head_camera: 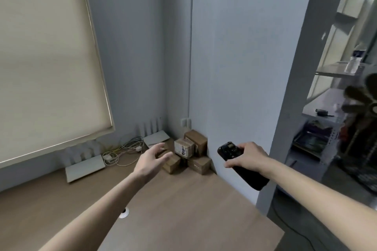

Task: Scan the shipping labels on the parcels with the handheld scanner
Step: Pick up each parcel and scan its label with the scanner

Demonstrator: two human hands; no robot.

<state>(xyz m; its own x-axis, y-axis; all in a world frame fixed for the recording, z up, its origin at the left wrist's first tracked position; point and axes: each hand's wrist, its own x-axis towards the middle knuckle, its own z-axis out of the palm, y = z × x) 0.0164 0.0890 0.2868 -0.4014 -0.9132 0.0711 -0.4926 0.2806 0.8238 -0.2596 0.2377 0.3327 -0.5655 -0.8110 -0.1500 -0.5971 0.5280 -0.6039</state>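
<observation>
I see a small pile of brown cardboard parcels (188, 154) stacked in the desk's far corner, at centre frame, against the grey wall. My left hand (152, 160) reaches toward them, fingers spread and relaxed, holding nothing; it is the nearer hand, its fingertips just beside the lowest left box. My right hand (247, 158), right of centre, grips the black handheld scanner (240, 166), whose long axis runs from lower right up toward the pile at upper left. One parcel shows a white label (183, 150) facing me. No containers are visible; the wooden desk (183, 206) carries two white routers (84, 167) and tangled cables (122, 150) at left.
</observation>
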